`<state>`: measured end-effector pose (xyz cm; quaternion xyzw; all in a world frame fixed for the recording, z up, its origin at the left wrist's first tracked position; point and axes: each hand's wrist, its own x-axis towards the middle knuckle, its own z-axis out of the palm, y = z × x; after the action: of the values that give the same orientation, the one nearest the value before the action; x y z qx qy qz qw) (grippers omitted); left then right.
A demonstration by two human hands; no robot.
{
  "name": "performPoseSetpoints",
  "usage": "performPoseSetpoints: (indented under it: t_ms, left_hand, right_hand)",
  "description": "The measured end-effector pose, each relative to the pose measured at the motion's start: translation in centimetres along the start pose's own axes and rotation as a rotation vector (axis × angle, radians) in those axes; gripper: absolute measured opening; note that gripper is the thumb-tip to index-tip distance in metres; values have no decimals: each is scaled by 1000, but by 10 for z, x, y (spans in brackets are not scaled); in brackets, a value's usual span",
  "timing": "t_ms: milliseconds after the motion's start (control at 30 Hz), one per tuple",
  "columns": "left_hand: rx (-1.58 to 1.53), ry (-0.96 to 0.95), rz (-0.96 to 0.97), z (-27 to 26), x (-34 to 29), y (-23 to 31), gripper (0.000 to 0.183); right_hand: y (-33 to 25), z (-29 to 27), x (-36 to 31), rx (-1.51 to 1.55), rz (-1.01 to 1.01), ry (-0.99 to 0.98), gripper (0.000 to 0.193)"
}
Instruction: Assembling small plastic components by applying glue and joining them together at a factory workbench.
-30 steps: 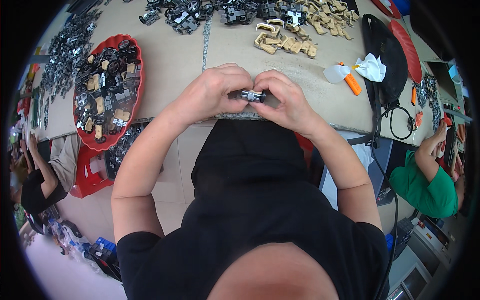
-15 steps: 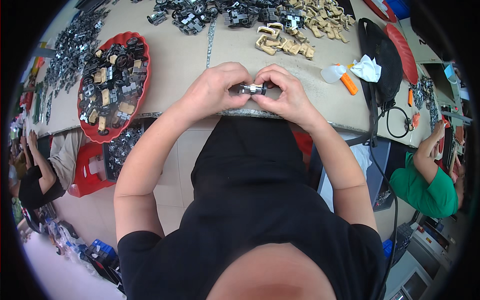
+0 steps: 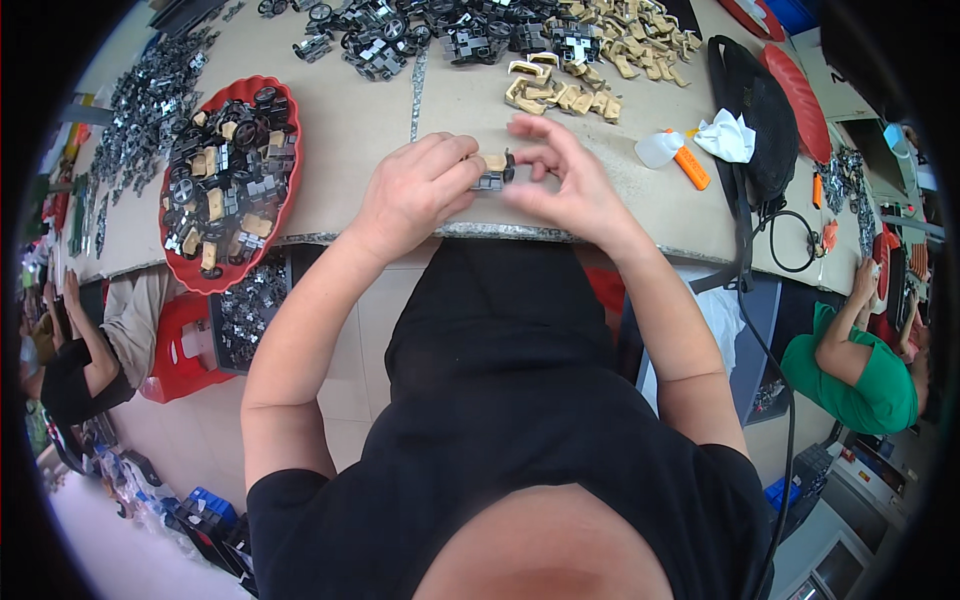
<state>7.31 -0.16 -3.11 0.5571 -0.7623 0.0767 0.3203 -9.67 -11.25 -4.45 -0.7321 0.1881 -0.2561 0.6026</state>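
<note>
My left hand [image 3: 425, 185] is closed on a small toy car chassis [image 3: 490, 178], grey and black with a tan piece on it and a dark wheel at its right end. It is held just over the table's near edge. My right hand [image 3: 565, 185] is beside the wheel end, fingers apart and curved, holding nothing that I can see. Beyond the hands lie loose tan plastic parts [image 3: 570, 98] and a heap of grey and black chassis with wheels [image 3: 385, 35].
At left, a red scalloped tray [image 3: 296, 150] holds assembled pieces; grey parts [image 3: 140, 100] pile beyond it. To the right are a translucent bottle [image 3: 657, 150], an orange tool handle [image 3: 692, 168], a crumpled white tissue [image 3: 727, 137] and a black bag [image 3: 760, 130]. Other people sit at both sides.
My right hand has let go of the chassis and opened out to the right. The left hand has turned over it, and the tan piece and wheel now show more.
</note>
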Motion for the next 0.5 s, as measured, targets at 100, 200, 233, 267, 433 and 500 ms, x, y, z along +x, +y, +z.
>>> performPoseSetpoints:
  t_ms: [100, 200, 233, 267, 433, 500]
  left_hand:
    - [106, 51, 76, 1, -2, 3, 28]
    - [163, 98, 131, 7, -4, 8, 28]
    - [183, 115, 148, 9, -4, 10, 27]
    - [149, 105, 124, 10, -3, 10, 29]
    - [-214, 76, -215, 16, 4, 25, 45]
    - [-824, 98, -647, 12, -3, 30, 51]
  right_hand:
    - [-9, -2, 5, 215, 317, -126, 43]
    - [-21, 4, 7, 303, 448, -124, 36]
    - [-19, 4, 6, 322, 453, -107, 35]
    - [-17, 3, 5, 342, 458, -90, 34]
    - [0, 2, -5, 442, 330, 27, 33]
    - [6, 7, -6, 428, 229, 53, 34]
